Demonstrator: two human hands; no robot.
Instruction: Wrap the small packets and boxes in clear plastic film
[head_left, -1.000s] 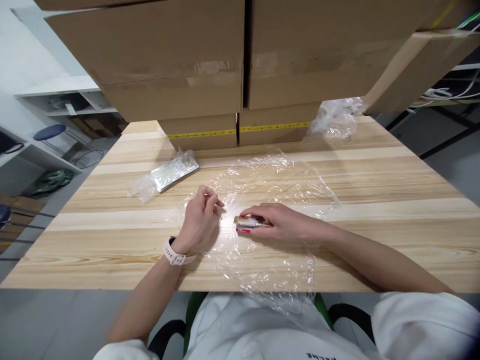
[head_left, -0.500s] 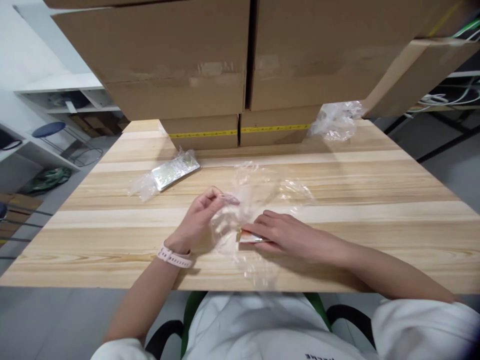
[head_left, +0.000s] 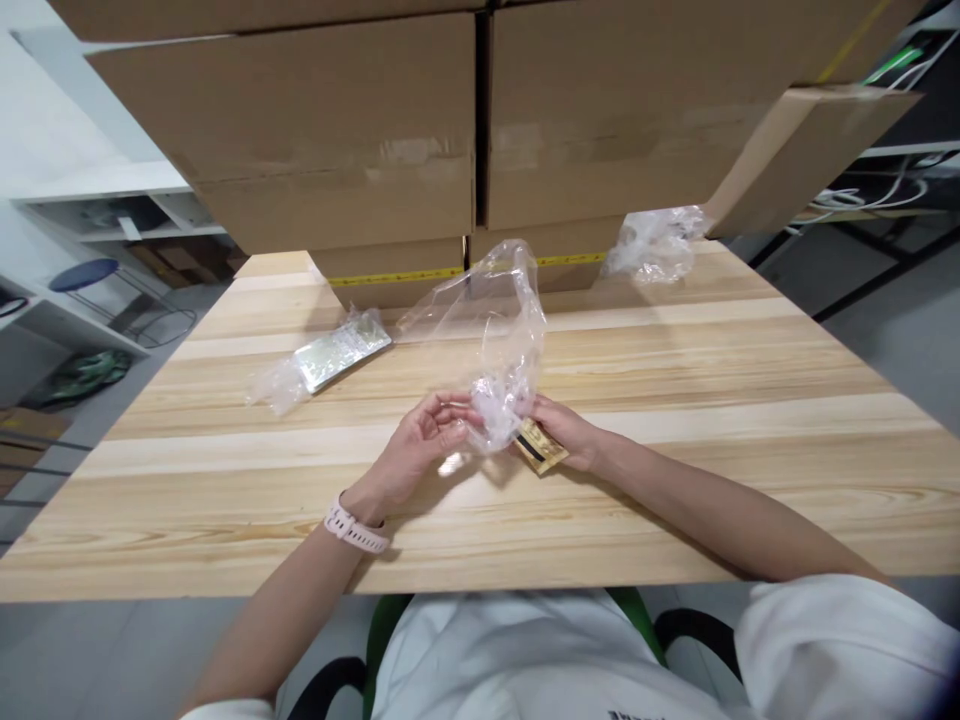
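Observation:
A clear, crumpled plastic bag (head_left: pixel 499 395) stands up between my two hands, its loose top leaning toward the boxes. My left hand (head_left: pixel 424 445), with a pink band on the wrist, has its fingers curled at the bag's lower left side. On the other side, my right hand (head_left: pixel 566 428) grips a small flat gold packet (head_left: pixel 541 448) with a black stripe. Its fingertips also reach behind the bag's bunched bottom and are partly hidden. To the left on the table lies a flat, silvery rectangular item in clear wrap (head_left: pixel 343 350).
Large cardboard boxes (head_left: pixel 300 140) are stacked along the table's far edge. Another crumpled clear bag (head_left: pixel 656 243) lies beside them at the back right. A blue-topped stool (head_left: pixel 84 274) and white shelves (head_left: pixel 120 190) stand beyond the table's left side.
The clear bag has gone from lying spread on the table to standing up, gathered between my hands. The packet in my right hand has turned, now showing its gold face with a black stripe.

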